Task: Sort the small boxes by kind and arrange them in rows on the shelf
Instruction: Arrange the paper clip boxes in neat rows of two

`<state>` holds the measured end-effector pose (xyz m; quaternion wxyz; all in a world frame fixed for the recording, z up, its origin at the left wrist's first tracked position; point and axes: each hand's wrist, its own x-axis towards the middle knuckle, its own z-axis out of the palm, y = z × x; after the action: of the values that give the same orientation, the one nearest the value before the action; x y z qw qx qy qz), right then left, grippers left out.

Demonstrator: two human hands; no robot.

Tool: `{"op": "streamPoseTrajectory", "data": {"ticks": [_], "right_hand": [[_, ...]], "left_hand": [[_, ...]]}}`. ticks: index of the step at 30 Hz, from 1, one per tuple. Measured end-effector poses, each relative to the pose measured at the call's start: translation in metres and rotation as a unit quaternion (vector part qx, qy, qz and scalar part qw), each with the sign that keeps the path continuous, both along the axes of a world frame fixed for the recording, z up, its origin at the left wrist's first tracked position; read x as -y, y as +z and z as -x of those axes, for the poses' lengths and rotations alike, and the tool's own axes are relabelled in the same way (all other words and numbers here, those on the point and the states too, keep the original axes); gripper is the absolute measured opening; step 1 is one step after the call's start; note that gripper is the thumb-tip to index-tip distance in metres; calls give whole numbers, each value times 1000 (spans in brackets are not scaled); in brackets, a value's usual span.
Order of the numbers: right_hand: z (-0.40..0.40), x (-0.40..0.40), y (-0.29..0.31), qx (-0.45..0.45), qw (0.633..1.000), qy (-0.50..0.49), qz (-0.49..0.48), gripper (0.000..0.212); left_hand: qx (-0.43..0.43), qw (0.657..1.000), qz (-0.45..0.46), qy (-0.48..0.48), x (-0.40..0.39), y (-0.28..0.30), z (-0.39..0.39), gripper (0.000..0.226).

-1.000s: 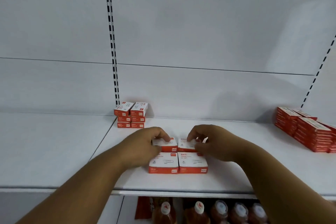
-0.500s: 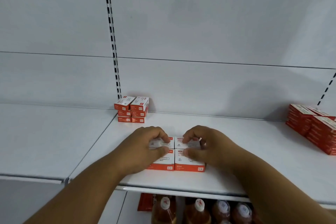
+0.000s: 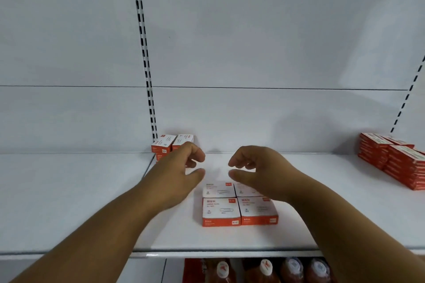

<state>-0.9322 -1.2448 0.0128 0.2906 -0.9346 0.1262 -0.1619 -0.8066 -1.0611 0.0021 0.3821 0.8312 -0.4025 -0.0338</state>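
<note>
Both hands, the left hand (image 3: 181, 174) and right hand (image 3: 257, 172), are hovering loosely curled and holding nothing above the four paper-clip boxes (image 3: 239, 204) at lower centre of the shelf (image 3: 69, 202). Squaring their edges flush would be keeping the row tidy.

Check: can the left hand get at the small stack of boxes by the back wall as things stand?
Probably yes: the left hand is empty and hovers just in front of the small stack, with nothing between them.
</note>
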Motion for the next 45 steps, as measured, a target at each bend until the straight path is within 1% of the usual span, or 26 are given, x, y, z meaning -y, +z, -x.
{"op": "streamPoseTrajectory", "data": {"ticks": [2,4,5,7,10,12,13,16,19,20,22,24,27,29,30,31,33,35,37,41,43,45], "right_hand": [[-13,-12,2,39,999,-15,-9,10],[-27,-24,5,69,997,-24,-15,8],[-35,-31,8,78,996,-29,-16,9],[-51,-41,14,83,996,-42,-8,10],[-81,-50,21,77,995,-58,17,9],[-102,-54,22,51,997,-61,14,5],[-112,-55,22,27,997,-64,13,5],[-140,-62,22,-60,993,-94,25,32],[-159,-68,18,-111,980,-163,3,50],[-163,-69,17,-118,977,-177,-5,50],[-166,-71,15,-122,974,-188,-35,37],[-164,-71,16,-97,972,-194,-93,25],[-157,-67,18,-5,951,-217,-219,13],[-149,-64,21,66,930,-192,-308,11],[-144,-61,21,96,922,-169,-335,14],[-139,-59,22,117,922,-149,-338,17],[-127,-53,22,144,930,-129,-313,23],[-115,-48,21,170,926,-115,-316,24],[-99,-42,16,176,926,-110,-314,23],[-58,-24,8,145,948,-124,-255,19],[-39,-12,5,107,958,-137,-228,18],[-25,1,1,61,965,-148,-209,14]], "left_hand": [[18,1000,5,-12,-6,5,-12,15],[52,998,17,-10,-9,9,-25,13],[74,997,28,4,-10,11,-35,12],[104,991,63,63,-11,13,-56,9],[113,972,118,170,-12,6,-85,9],[88,967,122,205,-11,-8,-99,16],[63,970,113,208,-10,-15,-104,22],[11,980,83,178,-8,-27,-117,29],[-22,983,77,163,-9,-26,-117,27],[-34,982,83,164,-10,-25,-116,23],[-51,979,102,171,-11,-23,-117,16],[-70,974,129,170,-13,-21,-118,15],[-95,961,203,159,-17,-18,-119,22],[-100,952,254,136,-21,-15,-117,22],[-104,948,273,124,-22,-13,-116,21],[-107,945,287,113,-24,-11,-114,19],[-105,945,294,92,-26,-8,-111,18],[-92,953,278,74,-26,-7,-108,21],[-85,962,252,55,-26,-8,-105,22],[-117,971,208,13,-26,-13,-92,21],[-146,971,191,0,-22,-15,-80,22],[-157,974,164,-2,-12,-15,-68,20]]}}
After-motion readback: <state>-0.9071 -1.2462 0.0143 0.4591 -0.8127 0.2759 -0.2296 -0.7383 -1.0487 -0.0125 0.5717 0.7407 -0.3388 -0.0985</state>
